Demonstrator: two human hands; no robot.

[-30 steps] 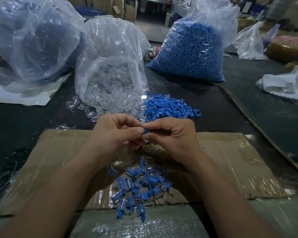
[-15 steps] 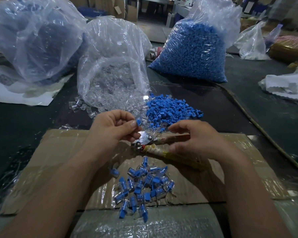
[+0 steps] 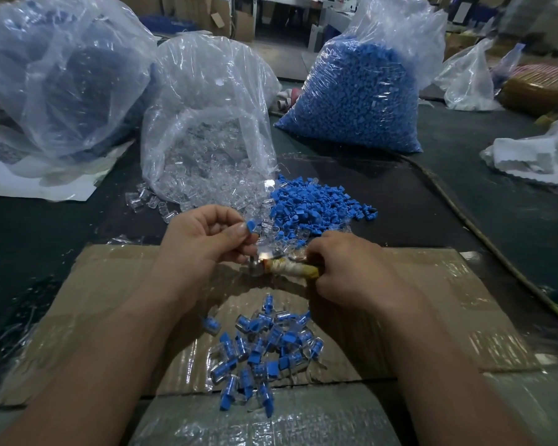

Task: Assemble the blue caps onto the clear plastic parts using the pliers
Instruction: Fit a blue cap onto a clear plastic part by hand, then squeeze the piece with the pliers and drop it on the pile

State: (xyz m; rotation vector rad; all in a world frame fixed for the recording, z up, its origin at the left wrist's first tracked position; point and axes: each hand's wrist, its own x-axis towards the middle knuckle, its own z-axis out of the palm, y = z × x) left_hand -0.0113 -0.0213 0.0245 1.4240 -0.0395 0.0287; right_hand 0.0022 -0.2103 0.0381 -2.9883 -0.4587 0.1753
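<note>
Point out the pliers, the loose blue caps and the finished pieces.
pliers [image 3: 290, 268]: head view, on the taped handle.
loose blue caps [image 3: 316, 204]: head view, middle of the pile.
finished pieces [image 3: 261, 346]: head view, centre of the heap.

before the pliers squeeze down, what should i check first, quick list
1. Left hand pinches a blue cap: ok.
2. Right hand grips the pliers by the wrapped handles: ok.
3. Cap sits between the pliers' jaws: cannot tell, glare and blur hide the head.
4. Left fingertips are clear of the jaws: not ok, they seem to lie right beside the pliers' head.
5. Finished pile on the cardboard is out of the way, nearer the person than the hands: ok.
6. Loose blue caps are at hand, just beyond the hands: ok.
</note>
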